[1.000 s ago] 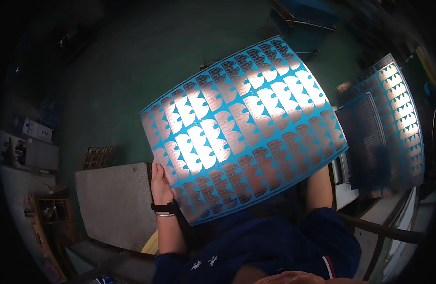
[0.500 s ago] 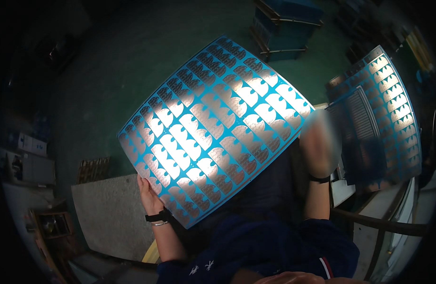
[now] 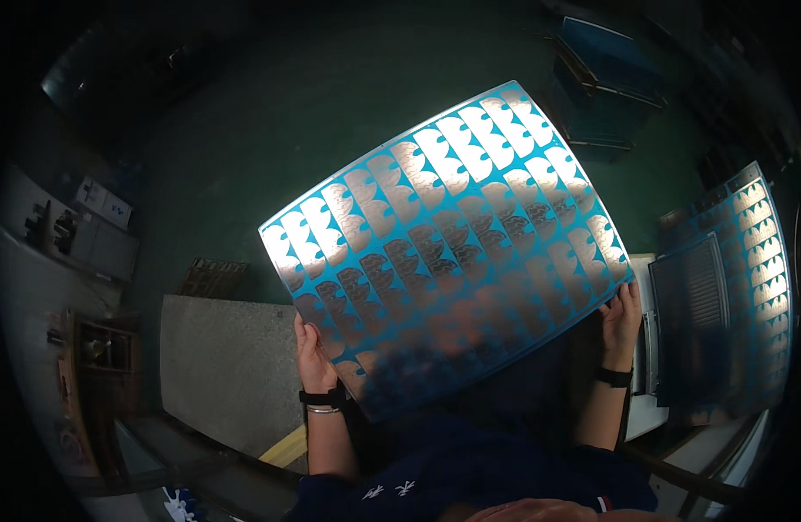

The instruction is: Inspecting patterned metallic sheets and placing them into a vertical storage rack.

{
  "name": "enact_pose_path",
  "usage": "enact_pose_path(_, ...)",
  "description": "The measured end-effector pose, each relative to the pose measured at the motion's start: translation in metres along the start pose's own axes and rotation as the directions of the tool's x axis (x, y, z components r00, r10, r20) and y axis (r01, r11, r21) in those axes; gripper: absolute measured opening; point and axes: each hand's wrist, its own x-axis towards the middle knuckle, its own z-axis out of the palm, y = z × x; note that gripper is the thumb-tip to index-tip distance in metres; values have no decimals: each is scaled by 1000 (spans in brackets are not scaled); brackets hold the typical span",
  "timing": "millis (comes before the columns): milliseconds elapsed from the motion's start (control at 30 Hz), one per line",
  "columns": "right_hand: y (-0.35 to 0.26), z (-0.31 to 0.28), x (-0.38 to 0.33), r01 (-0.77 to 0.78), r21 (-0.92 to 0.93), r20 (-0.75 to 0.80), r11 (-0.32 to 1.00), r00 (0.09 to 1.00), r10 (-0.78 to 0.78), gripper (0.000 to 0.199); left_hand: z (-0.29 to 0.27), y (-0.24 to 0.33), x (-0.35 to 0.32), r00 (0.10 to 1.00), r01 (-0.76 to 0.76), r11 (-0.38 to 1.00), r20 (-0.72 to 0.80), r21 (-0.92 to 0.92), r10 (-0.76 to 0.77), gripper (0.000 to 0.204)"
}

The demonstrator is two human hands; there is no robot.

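Held up in front of me is a large thin sheet (image 3: 479,204), blue with rows of shiny, scallop-edged metal shapes. It is tilted, and bright light reflects across its far side. My left hand (image 3: 315,358) grips its left edge, fingertips showing on the face. My right hand (image 3: 622,317) is closed on the near right corner, with the fingers at the rim. Both wrists wear black bands. A similar patterned sheet (image 3: 766,287) stands at the right, partly behind a dark ribbed panel (image 3: 692,287).
A grey flat board (image 3: 226,365) lies at my left, beside a slatted wooden piece (image 3: 213,277). Stacked blue panels on a rack (image 3: 596,87) stand at the far right. A wooden shelf box (image 3: 105,348) and pale boxes (image 3: 105,204) line the left side.
My right hand, blurred and off the sheet's edge before, now grips its right corner. The sheet has shifted right in view and changed tilt, moving its bright reflection toward the far edge.
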Motion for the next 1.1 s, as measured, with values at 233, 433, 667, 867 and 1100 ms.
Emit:
enact_pose_path(233,17,-32,9,-68,-17,-11,998,998,68,31,41,18,-9,999,-9,999,40,51,7,40)
enact_pose_path(433,33,-60,19,-142,-28,-92,989,986,139,33,59,19,-11,992,26,999,124,41,-31,42)
enact_pose_path(667,37,-58,14,-146,-42,-97,988,985,142,31,70,25,-14,991,11,996,129,87,-22,43)
enact_pose_path(867,39,-62,17,-162,-10,-146,987,976,158,31,65,23,-15,987,2,994,157,111,-19,40)
enact_pose_path(1100,36,-46,15,-146,-23,-174,989,975,140,33,64,22,-11,991,-35,996,133,83,24,40)
